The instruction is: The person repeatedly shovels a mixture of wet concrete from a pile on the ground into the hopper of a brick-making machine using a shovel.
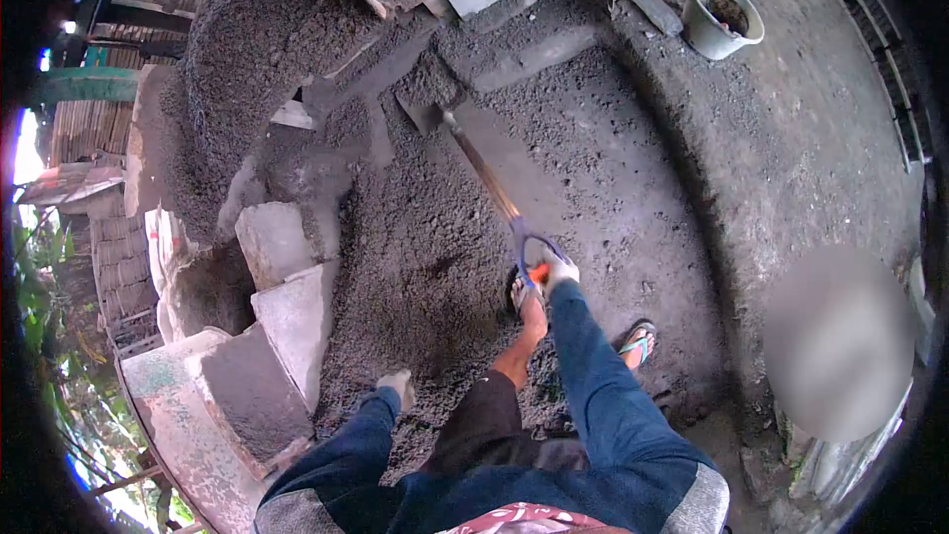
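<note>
My right hand (560, 271), in a pale glove, is closed on the purple grip of a shovel (481, 170), where an orange patch shows. The wooden shaft slants away up-left. Its blade (425, 111) carries dark, crumbly material beside the large heap. My left hand (400, 388), also gloved, is off the shovel, low on the left above the loose dark material (395, 307). Nothing shows in it, but its fingers are too small to make out.
A large dark heap (267, 49) rises at upper left. Pale slabs (287, 311) and an open sack (170, 272) stand along the left. A white bucket (704, 32) with dark contents sits upper right on a raised ledge (781, 158). My sandalled feet stand on the gritty floor.
</note>
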